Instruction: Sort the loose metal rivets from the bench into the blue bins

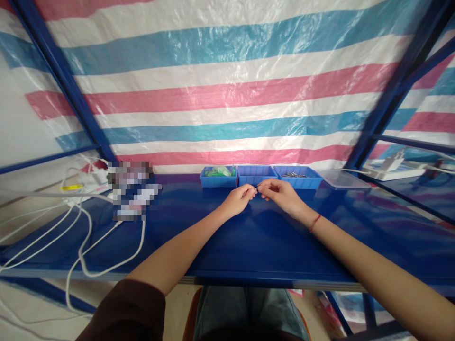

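Note:
My left hand and my right hand meet over the blue table, fingertips almost touching. Both are closed in a pinch around something tiny between them, too small to make out. Just behind them stand three blue bins. The left bin holds green pieces and clear plastic wrap. My right hand partly covers the front of the middle bin, whose contents I cannot see. In the right bin lie several small shiny metal parts.
A clear plastic lid lies right of the bins. White cables and a power strip crowd the left side beside a blurred-out object. Blue frame posts flank a striped sheet. A white device sits far right.

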### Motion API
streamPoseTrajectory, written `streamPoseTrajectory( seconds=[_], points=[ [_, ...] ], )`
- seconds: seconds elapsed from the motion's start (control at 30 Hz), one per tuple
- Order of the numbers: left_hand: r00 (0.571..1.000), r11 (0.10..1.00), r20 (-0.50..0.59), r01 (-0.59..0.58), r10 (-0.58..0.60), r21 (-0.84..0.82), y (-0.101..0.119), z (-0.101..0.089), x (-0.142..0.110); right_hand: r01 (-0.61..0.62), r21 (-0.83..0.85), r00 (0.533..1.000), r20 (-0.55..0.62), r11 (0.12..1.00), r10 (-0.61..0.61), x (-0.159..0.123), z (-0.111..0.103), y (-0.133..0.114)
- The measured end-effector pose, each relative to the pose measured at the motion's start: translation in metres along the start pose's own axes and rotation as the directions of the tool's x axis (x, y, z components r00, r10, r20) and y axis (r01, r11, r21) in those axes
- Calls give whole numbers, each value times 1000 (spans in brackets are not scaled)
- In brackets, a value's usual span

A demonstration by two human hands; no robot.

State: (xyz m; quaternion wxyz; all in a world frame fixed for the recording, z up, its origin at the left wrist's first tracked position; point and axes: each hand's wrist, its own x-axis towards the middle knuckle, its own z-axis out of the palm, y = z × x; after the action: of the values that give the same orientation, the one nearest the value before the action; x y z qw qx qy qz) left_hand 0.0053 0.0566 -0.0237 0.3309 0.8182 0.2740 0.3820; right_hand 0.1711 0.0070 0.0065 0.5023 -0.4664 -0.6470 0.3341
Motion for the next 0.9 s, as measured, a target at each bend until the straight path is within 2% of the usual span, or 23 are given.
streamPoseTrajectory(
  seconds=[0.13, 0.33, 0.57, 0.7, 0.9],
  points=[
    [999, 997, 39, 15, -12, -73, -3, 2, 1, 10, -5, 1000, 19, 1000, -9, -2, 1, -4],
    [996, 993, 72, 68, -62, -93, -1, 2, 0, 35, -5, 999, 12, 999, -35, -3, 3, -5],
    [998, 996, 11, 61, -61, -60, 5, 1, -1, 29, -13, 1000, 8, 999, -29, -4, 2, -5],
    [999, 998, -14, 42, -42, -51, 7, 1, 0, 69, -17, 998, -12, 997, -69, -4, 2, -5],
    [987, 999, -161, 16, -23, -47, 12, 1, 0, 137, -49, 986, -91, 989, -141, 0, -1, 3]
  ],
)
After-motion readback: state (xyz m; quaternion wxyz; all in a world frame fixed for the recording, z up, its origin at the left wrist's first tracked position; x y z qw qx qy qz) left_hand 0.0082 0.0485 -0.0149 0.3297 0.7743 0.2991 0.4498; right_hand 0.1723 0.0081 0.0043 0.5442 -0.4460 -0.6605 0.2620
